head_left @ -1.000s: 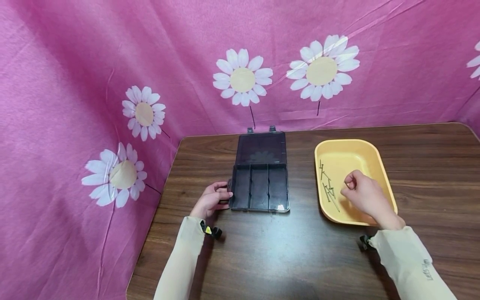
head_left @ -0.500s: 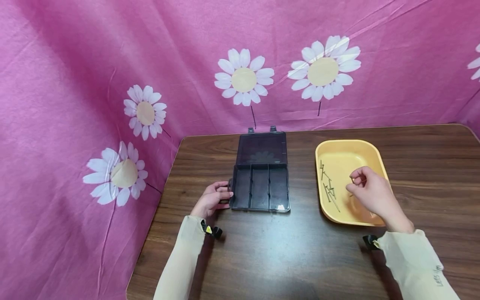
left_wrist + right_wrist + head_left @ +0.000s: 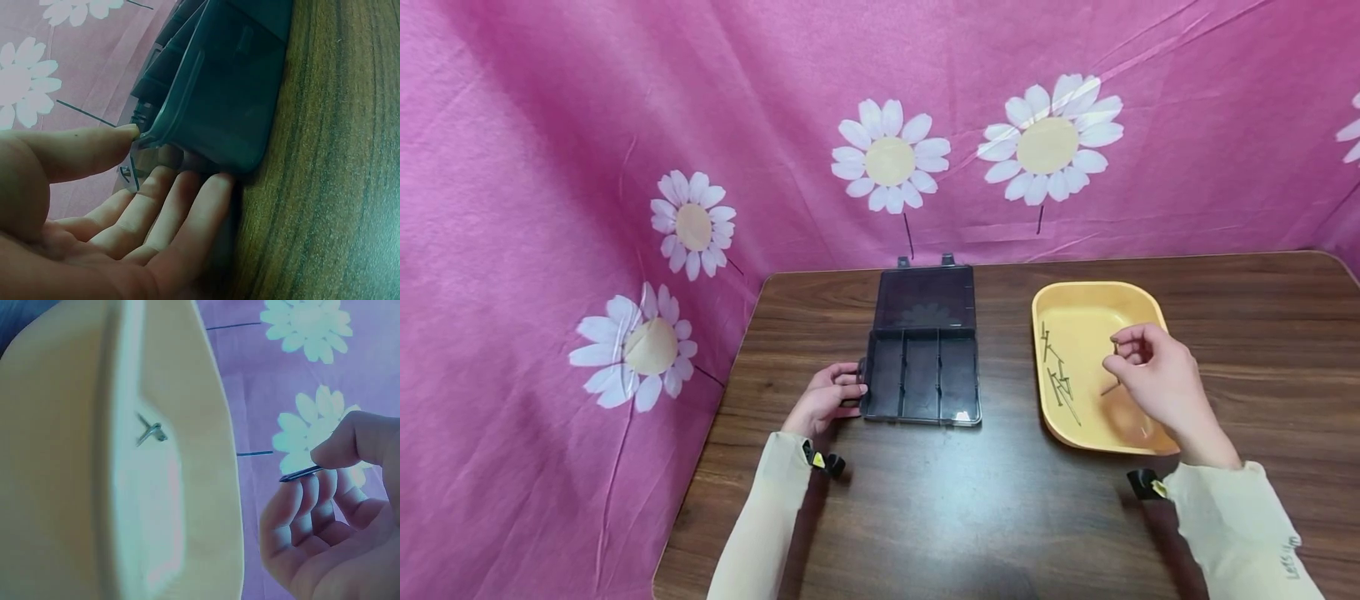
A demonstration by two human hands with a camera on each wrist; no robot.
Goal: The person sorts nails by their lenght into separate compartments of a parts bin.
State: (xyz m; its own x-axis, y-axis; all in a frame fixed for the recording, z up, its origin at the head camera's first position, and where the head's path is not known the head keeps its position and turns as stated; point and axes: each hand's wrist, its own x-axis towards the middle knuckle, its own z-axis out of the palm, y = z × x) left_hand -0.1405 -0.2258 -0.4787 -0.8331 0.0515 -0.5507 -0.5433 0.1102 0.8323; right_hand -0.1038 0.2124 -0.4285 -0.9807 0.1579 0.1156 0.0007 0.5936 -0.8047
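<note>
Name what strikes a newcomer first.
Probably the pink daisy-print cloth hanging behind the wooden table. Next comes the yellow tray at right, nails along its left side, the right hand pinching another nail above it. Left of it lies an open black compartment box, held by the left hand.

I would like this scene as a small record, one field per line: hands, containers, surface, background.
Left hand: holds the left side of the black box
Right hand: pinches one nail over the yellow tray
Black box: lid open; three compartments, no nails visible inside
Yellow tray: several loose nails along its left side
Surface: wooden table
Background: pink cloth with white flowers
</note>
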